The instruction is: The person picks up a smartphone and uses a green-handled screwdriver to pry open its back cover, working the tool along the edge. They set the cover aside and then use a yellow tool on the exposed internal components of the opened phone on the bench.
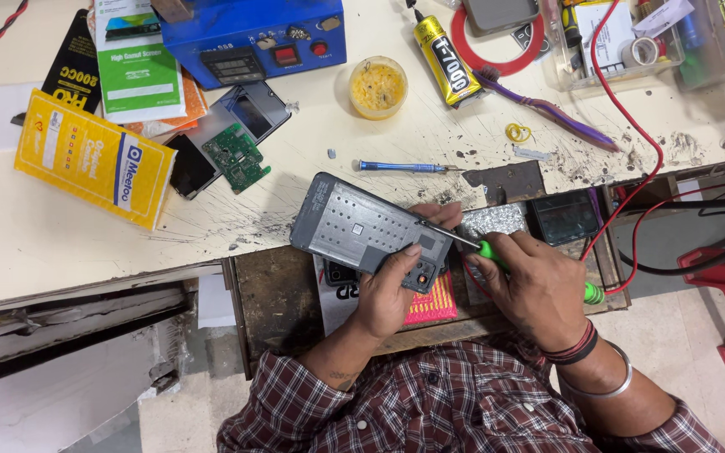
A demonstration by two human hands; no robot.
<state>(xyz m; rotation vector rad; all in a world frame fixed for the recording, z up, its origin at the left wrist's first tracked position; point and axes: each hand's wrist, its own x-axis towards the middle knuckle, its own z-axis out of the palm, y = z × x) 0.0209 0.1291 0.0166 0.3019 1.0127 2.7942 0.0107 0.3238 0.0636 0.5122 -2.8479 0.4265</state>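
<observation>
Phone (362, 231) – opened, back up – lies gripped in the left hand (392, 289) over the desk edge (211, 267), long axis running up-left. Right hand (539, 289) clasps a screwdriver (488, 250), tip touching the phone's near end.

A single view is given, taken from a camera worn on the head and aimed steeply downward. The hands (463, 281) are seen close below the lens, near the lower centre, while the cluttered surface (60, 243) stretches toward the top edge of the frame.
</observation>
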